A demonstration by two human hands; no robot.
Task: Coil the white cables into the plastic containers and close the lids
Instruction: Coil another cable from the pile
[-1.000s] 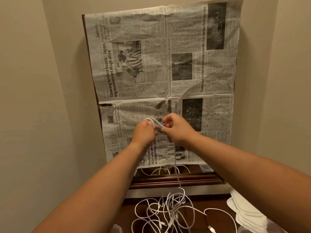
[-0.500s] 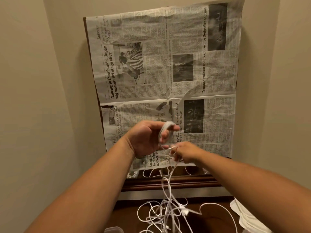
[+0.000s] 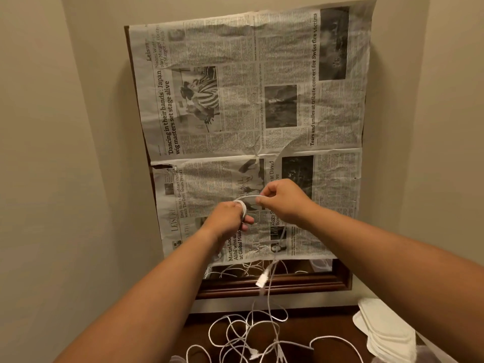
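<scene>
Both my hands are raised in front of a newspaper-covered mirror. My left hand point(image 3: 227, 218) has a white cable point(image 3: 243, 205) wound in loops round its fingers. My right hand point(image 3: 284, 200) pinches the same cable just to the right and stretches a short span between the hands. From there the cable hangs down, with a white plug point(image 3: 262, 280) dangling, to a tangle of white cables point(image 3: 251, 336) on the dark wooden surface below. A clear plastic container point(image 3: 178, 359) barely shows at the bottom edge.
Newspaper point(image 3: 248, 127) covers a dark wood-framed mirror point(image 3: 275, 288) on the beige wall. A stack of white lids or pads point(image 3: 385, 334) lies at the right on the wooden surface point(image 3: 327, 326). Walls close in on both sides.
My right hand rose from below the left hand to its upper right, carrying the cable over the left fingers for another loop. The dangling plug lifted off the pile.
</scene>
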